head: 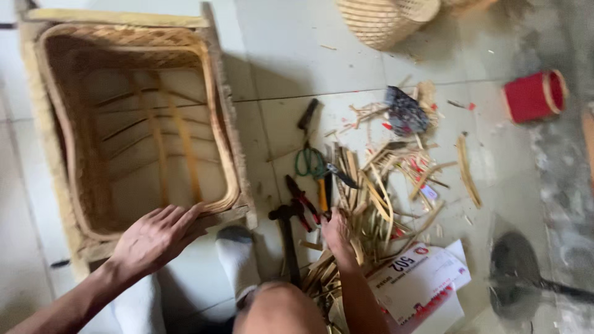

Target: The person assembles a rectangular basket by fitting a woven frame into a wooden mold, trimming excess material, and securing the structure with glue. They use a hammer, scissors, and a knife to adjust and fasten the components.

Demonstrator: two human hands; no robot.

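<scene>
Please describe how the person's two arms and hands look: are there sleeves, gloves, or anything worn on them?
Both arms are bare as far as the view shows, with no sleeves. The left hand and the right hand wear no gloves. I see no ring, watch or bracelet, though the picture is a little blurred. Both forearms are slim, entering from the bottom edge.

Right hand (pixel 336 234) fingertips buried among cane strips (pixel 365 204); what they gripped could not be told. Round woven basket (pixel 387 20) cut off by top edge. Square basket frame (pixel 133 124) clipped at top-left corner. Dark object (pixel 516 272) at lower right blurred, unidentifiable. Both forearms ran off bottom edge.
</scene>
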